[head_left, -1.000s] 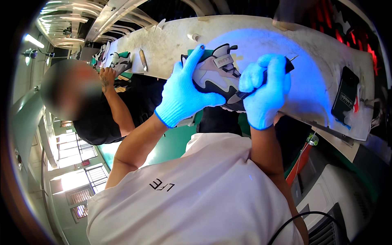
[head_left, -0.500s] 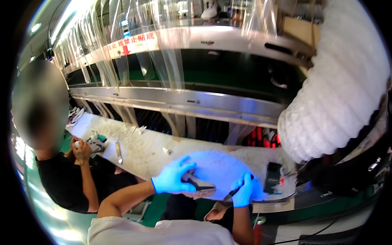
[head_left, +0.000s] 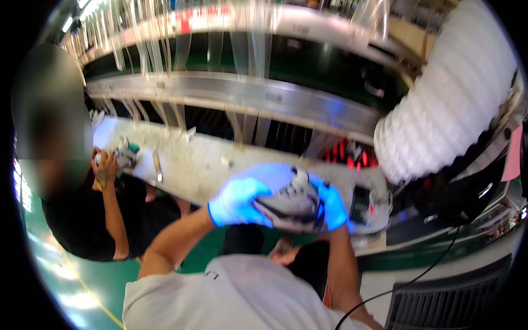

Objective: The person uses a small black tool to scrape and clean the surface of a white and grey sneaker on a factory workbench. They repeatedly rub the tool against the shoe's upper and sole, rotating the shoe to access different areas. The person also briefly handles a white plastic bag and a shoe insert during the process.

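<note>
A grey and white sneaker (head_left: 290, 203) with a dark band above its sole hangs over the near edge of the worktable, lit by a blue glow. My left hand (head_left: 238, 202), in a pale glove, wraps round one end of it. Gloved as well, my right hand (head_left: 333, 207) closes on the opposite end, its fingers partly behind the shoe. A small dark shape shows by the right fingers; whether it is the tool held earlier, I cannot tell.
The long pale worktable (head_left: 203, 159) runs below a metal conveyor frame (head_left: 220, 88). A dark flat object (head_left: 360, 204) lies at right, under a thick white hose (head_left: 434, 115). At left, a co-worker's hands (head_left: 104, 169) work beside another shoe (head_left: 126, 154) and a knife-like tool (head_left: 157, 166).
The sneaker has been raised and turned, showing more of its side and upper. My right hand, apart with a dark-handled tool before, has come in to grip the shoe. The view has shifted.
</note>
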Available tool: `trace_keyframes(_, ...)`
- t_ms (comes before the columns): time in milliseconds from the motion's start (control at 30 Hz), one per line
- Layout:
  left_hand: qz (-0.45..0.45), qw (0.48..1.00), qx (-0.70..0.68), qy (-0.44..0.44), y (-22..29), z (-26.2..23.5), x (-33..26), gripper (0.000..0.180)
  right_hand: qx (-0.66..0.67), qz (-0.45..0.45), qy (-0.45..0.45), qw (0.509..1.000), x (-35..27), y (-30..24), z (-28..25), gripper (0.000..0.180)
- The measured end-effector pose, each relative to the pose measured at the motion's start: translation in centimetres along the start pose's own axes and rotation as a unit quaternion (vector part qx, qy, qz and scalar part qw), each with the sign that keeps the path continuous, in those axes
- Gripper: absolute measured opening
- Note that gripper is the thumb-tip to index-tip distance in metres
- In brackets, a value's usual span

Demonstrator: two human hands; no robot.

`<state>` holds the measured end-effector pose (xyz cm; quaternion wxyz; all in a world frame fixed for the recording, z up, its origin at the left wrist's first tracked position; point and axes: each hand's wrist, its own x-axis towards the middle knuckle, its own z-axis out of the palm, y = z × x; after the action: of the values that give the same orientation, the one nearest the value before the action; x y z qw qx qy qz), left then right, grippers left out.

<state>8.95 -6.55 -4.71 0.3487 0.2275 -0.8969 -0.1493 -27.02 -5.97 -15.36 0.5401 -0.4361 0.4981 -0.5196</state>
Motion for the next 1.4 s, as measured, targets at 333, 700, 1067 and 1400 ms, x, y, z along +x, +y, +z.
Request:
trace_keyframes(333, -0.190, 0.967, 0.037, -0.167, 1.5, 5.9, -2.5, 0.134, -0.161, 0.019, -0.010, 0.987, -2.4, -3.5, 2.9, 0.027)
trace_keyframes(700, -0.210, 0.956, 0.103, -0.176, 2.8, 10.5, 2.4, 0.134, 0.138, -0.010, 0.179, 0.974, -2.4, -3.4, 2.9, 0.025)
trace_keyframes(1067, -0.236, 0.942, 0.143, -0.191, 3.2, 11.6, 3.4, 0.132, 0.291, -0.055, 0.008, 0.955, -1.9, 0.0, 4.5, 0.032)
trace_keyframes(1400, -0.235, 0.958, 0.096, -0.137, 2.9, 11.4, 2.4, 0.113, 0.104, -0.028, 0.171, 0.979, -5.1, -2.8, -2.4, 0.034)
